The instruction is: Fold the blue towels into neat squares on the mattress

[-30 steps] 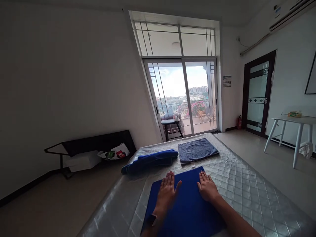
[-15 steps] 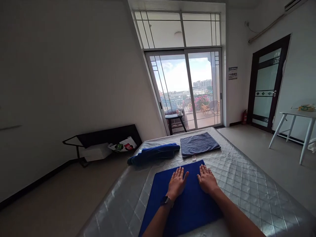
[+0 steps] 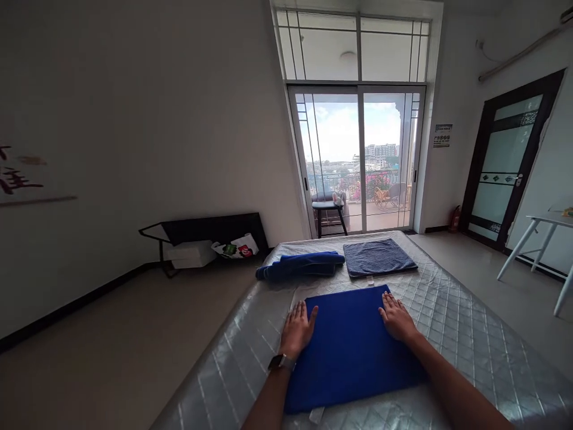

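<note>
A flat blue towel (image 3: 353,349), folded to a near rectangle, lies on the silver quilted mattress (image 3: 465,340). My left hand (image 3: 299,327) rests at its left edge, fingers stretched out and thumb spread. On the right edge, near the far corner, my right hand (image 3: 397,315) lies flat with fingers extended. Neither hand grips anything. A small white tag (image 3: 317,414) pokes out below the towel's near edge. Beyond it sit a loosely bunched blue towel (image 3: 304,266) and a flat grey-blue towel (image 3: 379,258).
A black tipped frame (image 3: 210,230) with a white box (image 3: 190,255) and a printed bag (image 3: 236,246) stands by the left wall. Past the mattress are a sliding glass door (image 3: 358,167) and a dark stool (image 3: 329,208). A white table (image 3: 548,221) stands at right.
My hands have moved apart, from the middle of the blue towel out to its left and right edges. The view has turned slightly left.
</note>
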{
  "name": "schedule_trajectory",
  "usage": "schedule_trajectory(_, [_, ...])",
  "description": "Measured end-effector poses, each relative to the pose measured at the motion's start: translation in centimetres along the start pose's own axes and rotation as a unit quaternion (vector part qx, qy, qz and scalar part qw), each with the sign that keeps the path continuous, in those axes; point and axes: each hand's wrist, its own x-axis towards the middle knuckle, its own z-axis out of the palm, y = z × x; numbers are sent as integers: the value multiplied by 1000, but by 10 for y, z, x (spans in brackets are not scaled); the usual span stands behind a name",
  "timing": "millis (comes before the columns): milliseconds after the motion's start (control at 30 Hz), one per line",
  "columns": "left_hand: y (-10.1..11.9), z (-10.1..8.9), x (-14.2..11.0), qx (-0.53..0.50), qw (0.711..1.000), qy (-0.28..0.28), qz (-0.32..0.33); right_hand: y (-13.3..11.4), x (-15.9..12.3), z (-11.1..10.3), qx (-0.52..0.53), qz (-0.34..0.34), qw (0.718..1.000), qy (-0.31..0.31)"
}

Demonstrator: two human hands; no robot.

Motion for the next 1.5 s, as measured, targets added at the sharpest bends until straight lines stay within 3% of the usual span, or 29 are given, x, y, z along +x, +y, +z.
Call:
schedule_trajectory(167, [4, -10, -5, 1, 1000, 11, 3, -2, -15, -9, -20, -9, 1000, -11])
schedule_trajectory(367, [26, -20, -15, 2, 994, 74, 74, 2, -38, 4, -17, -6, 1000, -16])
schedule_trajectory(500, [66, -17, -30, 9, 975, 89, 202, 3, -42, 12, -7, -1, 1000, -5])
schedule_trajectory(600, [108, -9, -41, -7, 962, 55, 268, 3, -42, 13, 2, -10, 1000, 4])
schedule_trajectory(733, [165, 4, -53, -19, 950, -12, 313, 5, -44, 13, 2, -29, 1000, 9])
schedule_trajectory(833, [186, 13, -58, -10, 951, -39, 307, 6, -44, 13, -2, -35, 999, -1])
schedule_trajectory(900, [180, 16, -60, 1, 958, -49, 284, 5, -44, 12, 1, -29, 1000, -4])
schedule_trajectory(967, [158, 16, -63, 15, 965, -53, 255, 4, -44, 11, 10, -22, 1000, -1])
schedule_trajectory(1167, [37, 8, -84, 55, 987, -39, 144, 3, -45, 9, 21, -9, 1000, 6])
schedule_trajectory(1233, [7, 3, -93, 57, 992, -35, 108, 3, -44, 8, 14, -8, 1000, 1])
schedule_trajectory(1333, [-8, -4, -103, 47, 994, -39, 88, 1, -45, 2, 7, -6, 1000, -9])
schedule_trajectory(1500, [-1, -5, -103, 41, 995, -33, 89, -4, -67, -8, -10, 11, 999, -37])
